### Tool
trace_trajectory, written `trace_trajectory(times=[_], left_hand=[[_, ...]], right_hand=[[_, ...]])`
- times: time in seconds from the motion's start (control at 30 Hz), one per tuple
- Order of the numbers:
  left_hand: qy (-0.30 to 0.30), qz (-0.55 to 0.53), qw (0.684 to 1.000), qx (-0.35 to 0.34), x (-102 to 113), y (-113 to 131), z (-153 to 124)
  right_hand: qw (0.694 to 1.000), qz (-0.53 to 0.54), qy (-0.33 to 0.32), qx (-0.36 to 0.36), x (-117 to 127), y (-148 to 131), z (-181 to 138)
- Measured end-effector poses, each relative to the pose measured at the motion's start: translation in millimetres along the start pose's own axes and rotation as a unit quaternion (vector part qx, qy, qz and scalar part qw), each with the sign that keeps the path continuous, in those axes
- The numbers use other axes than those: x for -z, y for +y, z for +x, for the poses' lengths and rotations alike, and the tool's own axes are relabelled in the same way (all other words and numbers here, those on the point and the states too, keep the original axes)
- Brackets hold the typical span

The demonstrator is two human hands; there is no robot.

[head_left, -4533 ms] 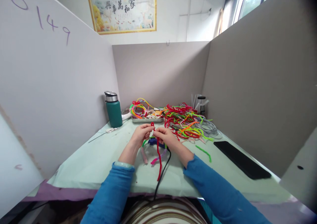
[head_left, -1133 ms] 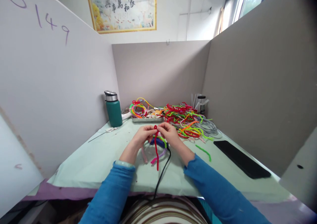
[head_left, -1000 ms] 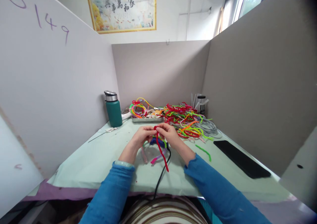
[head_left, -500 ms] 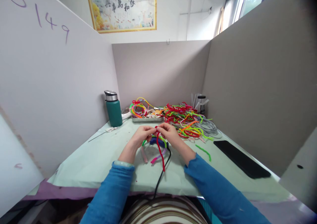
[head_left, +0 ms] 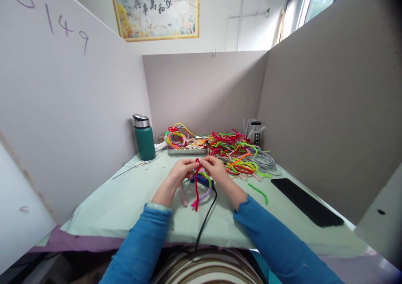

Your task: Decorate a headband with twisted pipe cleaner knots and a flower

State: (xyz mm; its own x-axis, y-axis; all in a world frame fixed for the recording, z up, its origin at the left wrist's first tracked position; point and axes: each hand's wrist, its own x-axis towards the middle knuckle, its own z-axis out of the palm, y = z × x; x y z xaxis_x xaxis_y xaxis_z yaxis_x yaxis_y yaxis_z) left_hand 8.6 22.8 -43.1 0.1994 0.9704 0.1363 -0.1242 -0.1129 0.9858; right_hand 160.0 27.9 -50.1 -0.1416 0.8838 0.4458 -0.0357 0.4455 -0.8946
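Step at the red stem: The work looked like bending or twisting the stem at its top, where a small loop seemed to stand above the fingertips. It seemed best done with one hand pinning the crossing while the other turned in short rolls, gently enough not to flatten the loop.
Loose tail: Keeping it hanging free toward the near side looked wise, since it crossed in front of the ring's magenta end and could have snagged there.
Left hand: Its thumb and forefinger were pinched narrow on the stem's top from the left.
Right hand: Its fingers were likewise closed on the top from the right, almost meeting the left ones.
Stem and fingers: The top sat between the two pinches; the rest hung below them. Whether the tip touched the worktop, I could not tell.
Ring: This open, many-coloured curve lay below the hands, beside a dark blue thing partly hidden by them.
Pile: More stems lay tangled at the far right, beyond the right hand.
Tray: It stood farther off, left of the pile.
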Motion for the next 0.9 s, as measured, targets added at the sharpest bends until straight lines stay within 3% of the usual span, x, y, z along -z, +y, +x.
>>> trace_trajectory(times=[0.17, 0.47, 0.6, 0.77, 0.9], left_hand=[[-0.004, -0.002, 1.000, 0.016, -2.6, 0.6, -1.0], [-0.070, -0.041, 0.996, 0.035, -0.1, -6.6, 2.6], [-0.069, -0.030, 0.997, 0.027, 2.4, -7.1, 2.9], [-0.072, 0.001, 0.997, -0.016, -0.7, -2.1, -0.6], [-0.051, 0.037, 0.998, -0.020, -2.0, -0.6, -0.8]], right_hand=[[0.997, -0.044, 0.029, 0.051, -1.0, 5.0, 0.4], [0.976, -0.147, 0.051, 0.151, -3.1, 7.9, -5.1], [0.990, -0.095, 0.053, 0.095, -3.0, 9.5, -1.9], [0.996, 0.077, 0.025, -0.027, -3.6, 4.6, -0.5], [0.991, 0.120, 0.003, -0.053, -3.3, 0.9, -2.0]])
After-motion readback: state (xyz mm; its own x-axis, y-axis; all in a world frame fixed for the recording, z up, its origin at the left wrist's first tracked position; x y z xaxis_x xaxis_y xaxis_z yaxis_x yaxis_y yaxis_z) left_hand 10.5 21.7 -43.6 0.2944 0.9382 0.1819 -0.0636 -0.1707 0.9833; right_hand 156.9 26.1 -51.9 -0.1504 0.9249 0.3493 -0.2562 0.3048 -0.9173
